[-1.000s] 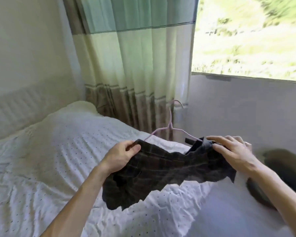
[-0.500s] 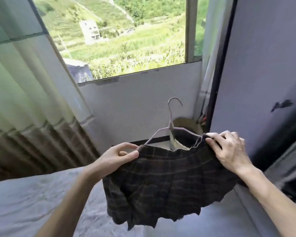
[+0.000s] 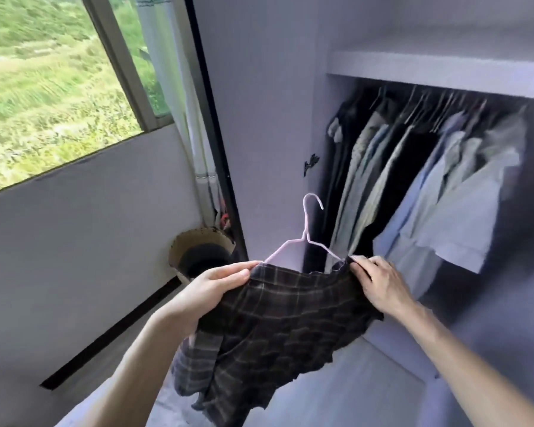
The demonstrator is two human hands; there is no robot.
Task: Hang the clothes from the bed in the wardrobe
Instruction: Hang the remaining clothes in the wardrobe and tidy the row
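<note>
Skirt [image 3: 278, 328] is on its hanger [image 3: 305, 241], mid-air in front of the open wardrobe [image 3: 444, 72], not yet on the rail.

Left grip [image 3: 216, 288] clamps the left end of the waistband, thumb on top, fingers curled under the cloth. Right grip [image 3: 383, 285] pinches the right end where the wire shoulder comes out.

Likely reason for the two-point hold: the waistband looks only stretched over the wire arms. Tension at both ends stops it sliding off and keeps the hook upright and free above the hands. Hook tip points right, toward the hung clothes [image 3: 429, 180], and sits well below their hooks. Hem hangs loose below the hands.

Rail is lost in shadow under the wardrobe shelf; only hanger hooks show. Row looks packed. The left end, beside the door panel [image 3: 259, 118], looks like the easiest slot.

Next move, my read: lift the whole thing and shift one grip to the hook neck. Risk is the skirt slipping once tension drops.

Basket [image 3: 198, 251] sits on the floor in the corner, not involved.
</note>
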